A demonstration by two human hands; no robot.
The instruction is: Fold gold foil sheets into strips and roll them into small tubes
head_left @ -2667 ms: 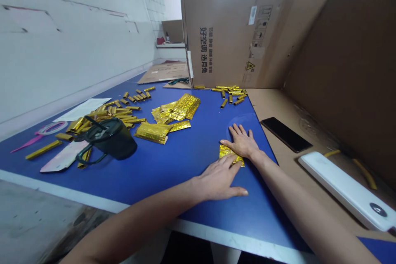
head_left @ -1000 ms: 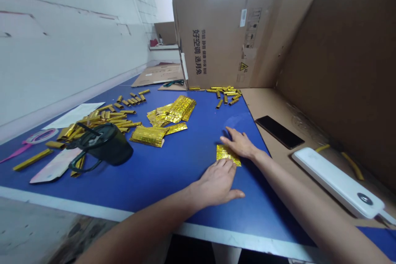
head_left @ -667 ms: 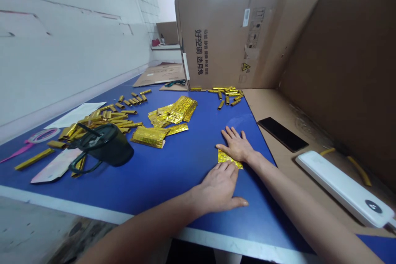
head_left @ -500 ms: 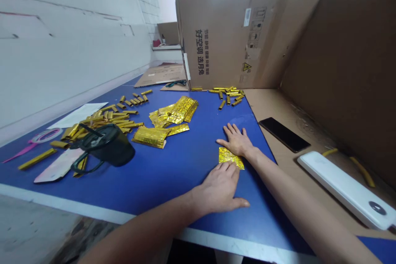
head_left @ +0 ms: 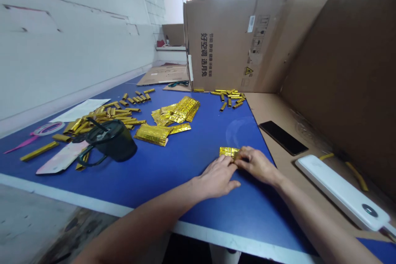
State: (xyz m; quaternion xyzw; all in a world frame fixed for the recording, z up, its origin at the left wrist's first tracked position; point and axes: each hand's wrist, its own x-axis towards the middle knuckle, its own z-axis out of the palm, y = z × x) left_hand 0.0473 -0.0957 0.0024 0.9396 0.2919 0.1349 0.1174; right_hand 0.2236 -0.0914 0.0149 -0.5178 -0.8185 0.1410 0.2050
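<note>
A small folded gold foil sheet (head_left: 227, 151) lies on the blue table (head_left: 173, 161) just beyond my fingers. My left hand (head_left: 216, 179) rests palm down with its fingertips on the sheet's near edge. My right hand (head_left: 256, 165) sits beside it, its fingers curled and pinching the sheet's right end. The two hands touch each other over the foil.
Stacks of gold foil sheets (head_left: 176, 113) and several gold rolled pieces (head_left: 105, 115) lie to the left and at the back (head_left: 230, 95). A black cup (head_left: 111, 140), pink scissors (head_left: 23, 142), a phone (head_left: 283, 137), a white device (head_left: 340, 192) and cardboard walls (head_left: 241, 41) surround the spot.
My right hand has drawn back from lying flat beyond the foil and has curled onto its right end. The sheet now looks narrower. My left hand has stayed at its near edge.
</note>
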